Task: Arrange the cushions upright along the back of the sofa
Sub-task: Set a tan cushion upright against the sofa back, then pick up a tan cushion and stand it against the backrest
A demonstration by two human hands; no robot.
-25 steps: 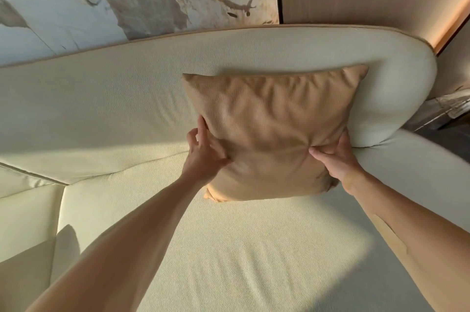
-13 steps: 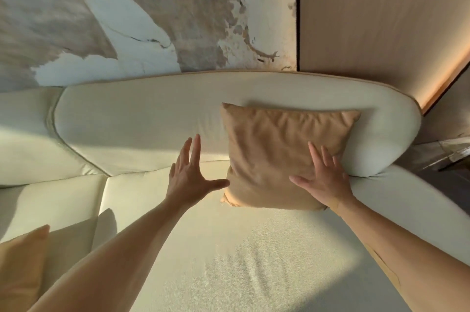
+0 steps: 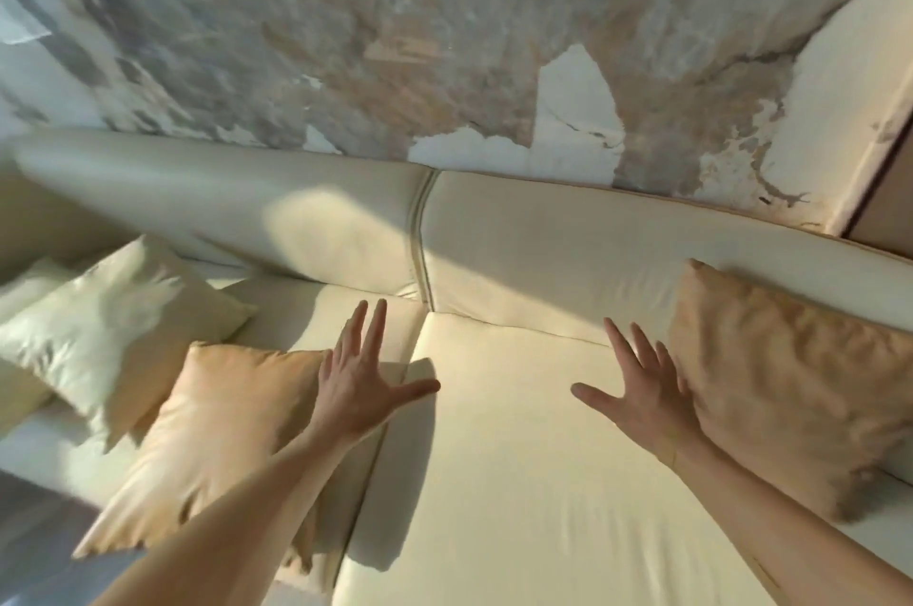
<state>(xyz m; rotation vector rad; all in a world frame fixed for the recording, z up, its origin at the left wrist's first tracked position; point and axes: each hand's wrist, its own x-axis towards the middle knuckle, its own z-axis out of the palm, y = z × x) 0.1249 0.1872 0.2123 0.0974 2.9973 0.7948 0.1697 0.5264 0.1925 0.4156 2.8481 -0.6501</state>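
A tan cushion (image 3: pixel 790 378) stands upright against the cream sofa back (image 3: pixel 543 250) at the right. My right hand (image 3: pixel 642 388) hovers open just left of it, fingers spread, holding nothing. A second tan cushion (image 3: pixel 217 437) lies flat on the seat at the left. My left hand (image 3: pixel 360 383) is open over its right edge, fingers spread. Further left a cream cushion (image 3: pixel 113 334) lies tilted on the seat. The view is blurred by motion.
The cream sofa seat (image 3: pixel 518 457) stretches between my hands. A seam (image 3: pixel 420 255) divides the sofa back into two sections. A mottled grey and white wall (image 3: pixel 395 37) rises behind. Another pale cushion edge (image 3: pixel 24 279) shows at the far left.
Both hands have let go of the upright tan cushion and drawn left. My view has swung left, bringing the flat tan cushion and the cream cushion into sight.
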